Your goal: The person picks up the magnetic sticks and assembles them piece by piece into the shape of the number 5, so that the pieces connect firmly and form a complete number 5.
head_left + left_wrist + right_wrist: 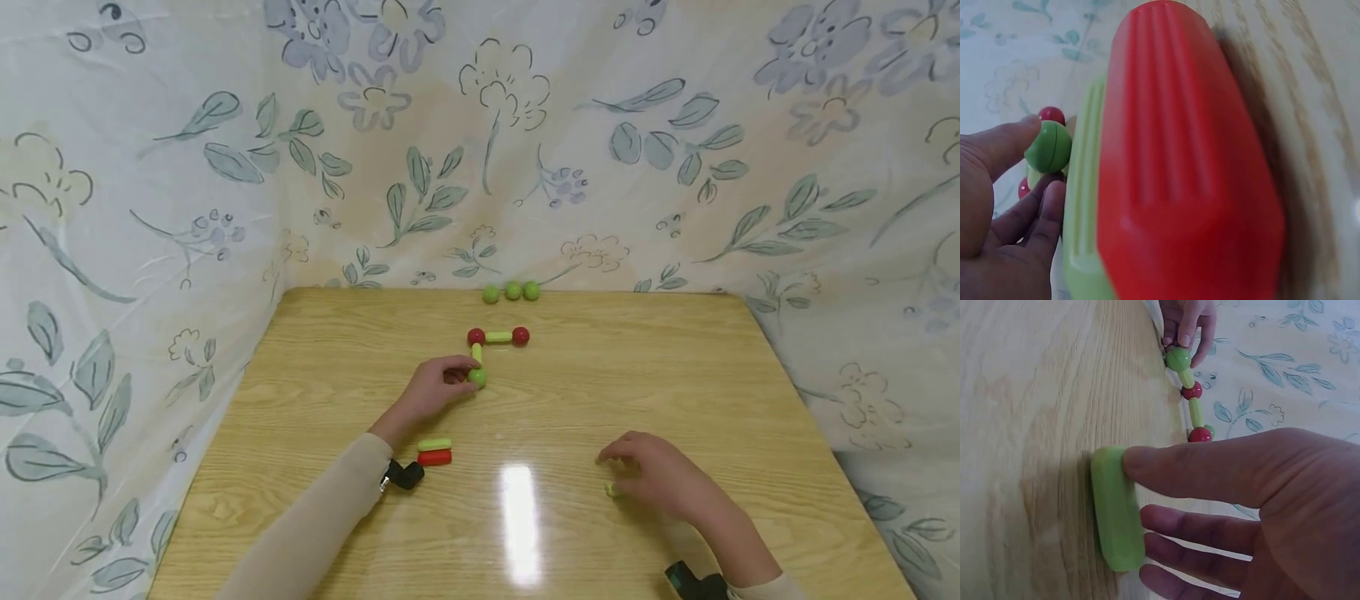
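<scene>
My left hand pinches a green ball between thumb and fingers. That ball is on one end of a yellow-green rod, whose other end meets a red ball. From there a second yellow-green rod runs sideways to another red ball, making an L shape. At the right, my right hand is over a loose light green rod on the table. In the right wrist view its thumb overlaps the rod's upper end, and the other fingertips are right at its side.
Three green balls sit in a row at the table's far edge. A yellow-green rod and a red rod lie side by side near my left wrist. A floral cloth hangs behind the wooden table.
</scene>
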Available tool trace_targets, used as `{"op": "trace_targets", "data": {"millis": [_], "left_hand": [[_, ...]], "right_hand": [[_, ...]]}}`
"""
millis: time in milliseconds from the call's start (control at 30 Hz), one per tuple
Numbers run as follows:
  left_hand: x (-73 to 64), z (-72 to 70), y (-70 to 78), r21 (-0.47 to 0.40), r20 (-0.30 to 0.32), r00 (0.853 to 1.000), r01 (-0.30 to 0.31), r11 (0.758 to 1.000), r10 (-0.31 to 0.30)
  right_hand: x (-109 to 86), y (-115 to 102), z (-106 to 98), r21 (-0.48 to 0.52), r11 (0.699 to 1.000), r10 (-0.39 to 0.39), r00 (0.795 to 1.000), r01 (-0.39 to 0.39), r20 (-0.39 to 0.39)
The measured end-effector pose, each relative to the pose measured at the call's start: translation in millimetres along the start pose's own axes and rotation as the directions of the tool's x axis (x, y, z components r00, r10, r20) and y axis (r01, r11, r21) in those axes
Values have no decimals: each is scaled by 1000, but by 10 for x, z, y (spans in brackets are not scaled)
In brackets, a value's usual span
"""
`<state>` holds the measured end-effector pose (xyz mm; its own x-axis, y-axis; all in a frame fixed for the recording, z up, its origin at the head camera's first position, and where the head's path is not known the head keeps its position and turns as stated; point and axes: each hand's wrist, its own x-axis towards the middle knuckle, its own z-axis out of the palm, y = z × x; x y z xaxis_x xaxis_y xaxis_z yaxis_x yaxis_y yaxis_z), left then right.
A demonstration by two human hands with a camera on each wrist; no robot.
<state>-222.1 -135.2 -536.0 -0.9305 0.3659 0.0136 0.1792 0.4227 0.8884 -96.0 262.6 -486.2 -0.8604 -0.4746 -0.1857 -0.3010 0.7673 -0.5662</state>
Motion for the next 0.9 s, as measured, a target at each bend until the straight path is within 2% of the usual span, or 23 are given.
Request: {"op": "trace_targets", "data": {"millis": [133, 300, 600, 700, 800, 900], "left_hand": [[6, 17, -7, 9, -15, 1000, -8, 1000, 8], [7, 40, 7, 33, -33, 999, 0, 999, 1], [1, 68, 32, 67, -49, 999, 17, 998, -14], [8, 75, 28, 79, -52, 999, 16, 997, -12], [13, 83, 20, 91, -56, 998, 17, 996, -12], [15, 93, -2, 101, -58, 998, 21, 995, -15]], "right_hand": [[-66, 3, 21, -21, 1000, -5, 999, 4, -33], [-142, 24, 65, -5, 999, 40, 998, -40, -51], [-240, 14, 112, 4, 981, 192, 978, -193, -76], [-216, 23, 143, -8, 985, 169, 978, -171, -121], [-167, 38, 180, -47, 993, 98, 977, -109, -192], [-87, 54, 214, -71, 996, 34, 966, -54, -255]]}}
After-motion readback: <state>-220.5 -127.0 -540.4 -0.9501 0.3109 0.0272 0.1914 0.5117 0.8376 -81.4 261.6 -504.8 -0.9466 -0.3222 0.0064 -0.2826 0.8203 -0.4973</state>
